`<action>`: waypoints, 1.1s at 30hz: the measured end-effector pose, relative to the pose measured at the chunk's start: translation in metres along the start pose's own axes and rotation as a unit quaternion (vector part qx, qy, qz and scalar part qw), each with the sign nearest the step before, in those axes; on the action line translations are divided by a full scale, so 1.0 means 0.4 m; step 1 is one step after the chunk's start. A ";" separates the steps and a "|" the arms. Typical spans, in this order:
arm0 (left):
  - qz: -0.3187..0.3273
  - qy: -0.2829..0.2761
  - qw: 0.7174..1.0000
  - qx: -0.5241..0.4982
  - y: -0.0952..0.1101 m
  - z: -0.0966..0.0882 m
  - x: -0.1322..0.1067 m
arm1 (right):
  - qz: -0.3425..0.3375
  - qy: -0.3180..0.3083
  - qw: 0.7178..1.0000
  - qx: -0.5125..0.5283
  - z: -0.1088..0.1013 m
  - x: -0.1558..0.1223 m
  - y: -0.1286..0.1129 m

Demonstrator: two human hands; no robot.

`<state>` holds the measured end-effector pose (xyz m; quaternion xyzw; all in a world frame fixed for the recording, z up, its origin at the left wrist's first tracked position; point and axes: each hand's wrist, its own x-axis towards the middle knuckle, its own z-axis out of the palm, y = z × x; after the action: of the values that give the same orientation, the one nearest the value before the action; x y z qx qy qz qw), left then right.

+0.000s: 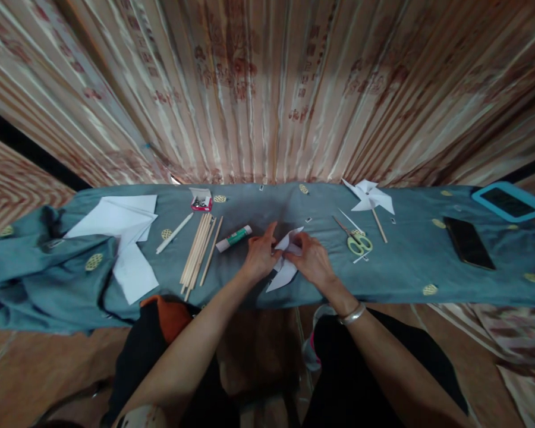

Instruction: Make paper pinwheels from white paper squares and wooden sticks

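A folded white paper piece lies near the front edge of the blue-green cloth. Both my hands pinch it: my left hand grips its left side with the thumb raised, my right hand presses its upper right flaps. A finished white paper pinwheel on a wooden stick rests at the back right. Green-handled scissors lie just right of my right hand. A glue stick lies left of my left hand.
Several wooden sticks and a white pencil lie at the left, beside loose white paper sheets. A small pin box sits at the back. A black phone and a blue-framed tablet lie far right.
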<state>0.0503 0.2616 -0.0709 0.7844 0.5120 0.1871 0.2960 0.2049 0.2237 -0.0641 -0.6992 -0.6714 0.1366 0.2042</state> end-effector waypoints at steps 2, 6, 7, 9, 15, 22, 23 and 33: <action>0.006 -0.016 1.000 0.016 0.000 -0.003 -0.001 | -0.009 0.001 1.000 0.005 0.003 0.001 0.005; 0.016 -0.032 0.998 0.056 0.008 -0.009 -0.003 | -0.023 0.003 1.000 0.016 0.009 0.004 0.011; 0.015 -0.036 0.997 0.068 0.013 -0.011 -0.003 | -0.022 0.003 1.000 0.018 0.009 0.005 0.011; 0.012 -0.048 0.994 0.094 0.029 -0.016 0.002 | -0.017 0.003 1.000 0.019 0.008 0.005 0.010; 0.015 -0.069 0.987 0.145 0.071 -0.030 0.022 | -0.022 0.005 1.000 0.004 0.002 0.000 0.006; 0.000 -0.099 0.984 0.148 0.070 -0.034 0.028 | -0.027 0.031 0.999 0.019 0.009 -0.013 0.010; 0.002 -0.101 0.984 0.148 0.070 -0.035 0.028 | -0.028 0.031 0.999 0.022 0.009 -0.014 0.010; 0.041 -0.090 0.994 0.054 0.079 -0.063 0.025 | -0.052 0.015 0.998 0.037 0.002 -0.023 0.002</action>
<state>0.0614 0.2682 -0.0312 0.8331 0.4603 0.0994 0.2902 0.2046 0.2144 -0.0662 -0.6573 -0.6980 0.1402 0.2472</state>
